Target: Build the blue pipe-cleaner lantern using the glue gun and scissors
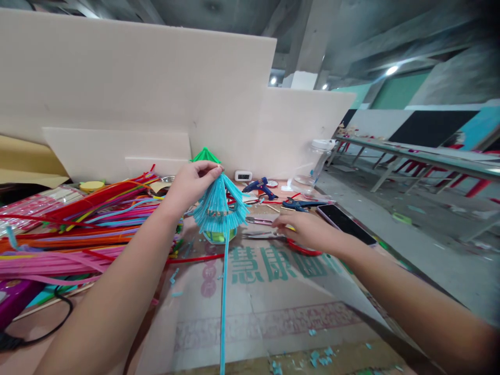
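L hand is pinched shut on the tip of a blue tassel made of fuzzy wires. It holds the tassel up at centre of view, just above a printed cardboard sheet. One long blue wire hangs from the tassel toward the viewer. R hand lies flat w/ fingers loose, not closed, touching scissors w/ red handles. Phone is just beside the R wrist, glue gun behind the tassel. Pile of coloured wires at left, white boards at back.
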### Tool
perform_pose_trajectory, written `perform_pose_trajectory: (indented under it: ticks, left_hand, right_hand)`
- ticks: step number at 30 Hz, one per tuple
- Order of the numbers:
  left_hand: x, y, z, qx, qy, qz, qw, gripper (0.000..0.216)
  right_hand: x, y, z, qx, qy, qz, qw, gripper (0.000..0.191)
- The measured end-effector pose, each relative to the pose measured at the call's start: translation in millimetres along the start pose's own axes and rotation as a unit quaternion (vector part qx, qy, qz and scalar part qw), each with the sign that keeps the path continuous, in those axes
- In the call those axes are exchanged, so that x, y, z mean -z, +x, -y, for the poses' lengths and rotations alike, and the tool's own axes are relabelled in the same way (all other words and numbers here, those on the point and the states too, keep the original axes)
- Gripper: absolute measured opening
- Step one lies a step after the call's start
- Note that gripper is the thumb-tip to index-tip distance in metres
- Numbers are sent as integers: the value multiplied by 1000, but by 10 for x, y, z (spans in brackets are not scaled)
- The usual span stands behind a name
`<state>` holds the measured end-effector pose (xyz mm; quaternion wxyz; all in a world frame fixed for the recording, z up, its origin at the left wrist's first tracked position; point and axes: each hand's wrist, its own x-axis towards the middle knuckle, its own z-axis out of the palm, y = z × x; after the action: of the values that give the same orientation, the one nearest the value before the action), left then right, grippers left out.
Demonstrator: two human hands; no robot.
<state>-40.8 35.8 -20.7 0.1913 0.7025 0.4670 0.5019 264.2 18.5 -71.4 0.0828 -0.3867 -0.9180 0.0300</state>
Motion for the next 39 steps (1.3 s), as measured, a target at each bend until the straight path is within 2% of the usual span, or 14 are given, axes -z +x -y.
perform_pose_trajectory:
  ticks: [3,7,9,11,16,19,21,24,27,29,31,34,39]
  left_hand:
    - [-2,-2,-10,0,0,0,1000,39]
    - [-9,-8,-31,-1,-7,-2,1000,40]
    - [-11,-7,-29,-2,-9,-4,1000,40]
    - [-11,-2,-15,-3,-11,-4,1000,40]
    - [-7,14,17,3,-16,2,1000,40]
    - [-1,11,-1,10,-14,8,1000,41]
    - [4,6,-22,16,-12,9,1000,42]
    - [10,1,-41,19,-14,6,1000,43]
    - [12,6,-33,8,-1,14,1000,43]
    - [20,7,-31,-3,6,11,1000,43]
    - [41,-2,-57,-11,24,-20,999,44]
    - [94,-42,-160,-10,69,-57,996,46]
    - [157,-103,-310,-8,9,20,1000,49]
  right_hand:
    - [-95,155,400,103,-41,-97,989,26]
    - [-223,340,794,305,-178,-117,928,37]
    - [-266,399,873,341,-189,-125,912,28]
    - [-291,408,889,348,-177,-139,910,20]
    - [-334,197,741,377,-132,-169,901,20]
    - [-409,50,504,333,-131,-144,923,21]
    - [-470,5,313,247,-108,-155,950,23]
    - [-518,27,113,96,12,-201,975,26]
    - [-453,93,121,-39,157,-207,965,30]
    - [-355,126,217,-96,236,-199,946,29]
    - [-239,147,340,-114,301,-193,927,29]
    - [-97,174,521,-88,355,-175,914,29]
    - [-60,264,765,-73,413,-86,904,33]
